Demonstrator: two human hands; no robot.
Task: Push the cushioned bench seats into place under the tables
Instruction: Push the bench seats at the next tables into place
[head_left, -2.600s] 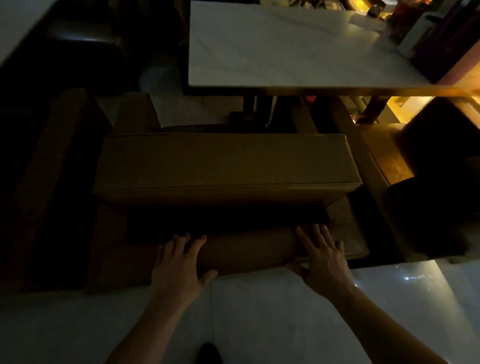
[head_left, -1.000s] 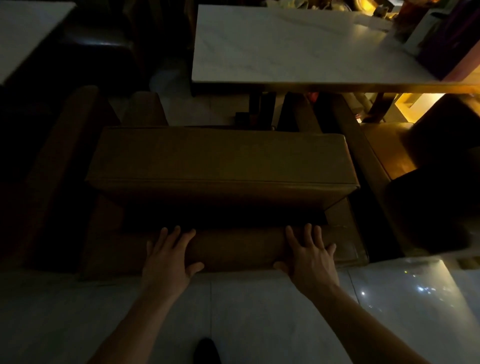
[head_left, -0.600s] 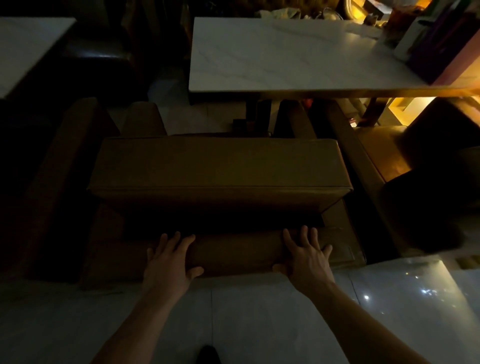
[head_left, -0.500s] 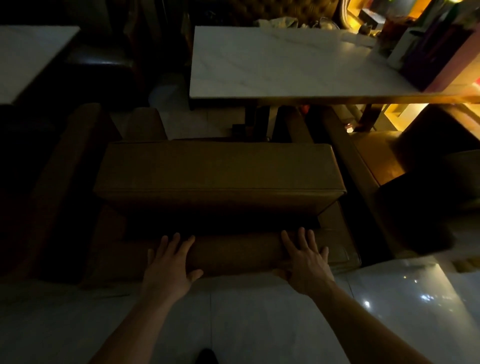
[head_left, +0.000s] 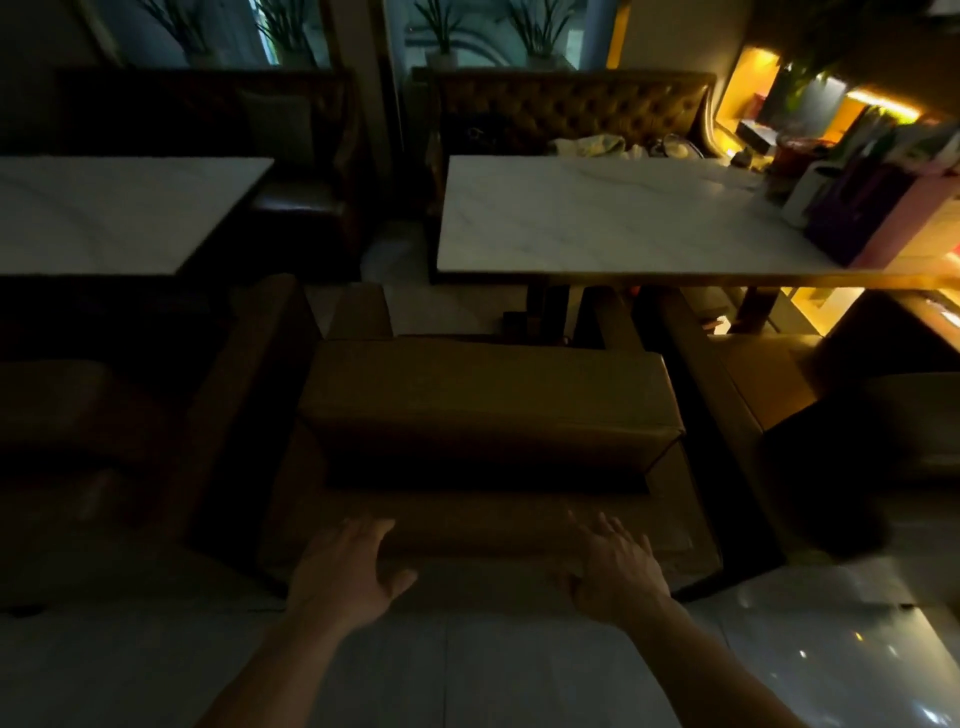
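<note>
A brown cushioned bench seat (head_left: 488, 400) stands in front of me, its far edge just short of the white marble table (head_left: 597, 218). The bench's lower near edge (head_left: 478, 525) runs across below its padded top. My left hand (head_left: 343, 566) presses flat on that near edge at the left, fingers straight. Toward the right end of the same edge, my right hand (head_left: 613, 566) lies with its fingers spread. Neither hand curls round anything.
A second marble table (head_left: 114, 213) stands at the left with a dark bench (head_left: 62, 415) below it. Another brown seat (head_left: 758, 384) flanks the right. A tufted sofa (head_left: 571, 109) lines the back wall. Boxes and bottles (head_left: 857, 208) crowd the right table's end. Pale tile floor (head_left: 467, 670) lies under me.
The view has tilted up, bringing the back sofa and windows into sight. Both hands stay flat on the bench's near edge, and the bench sits slightly farther toward the table.
</note>
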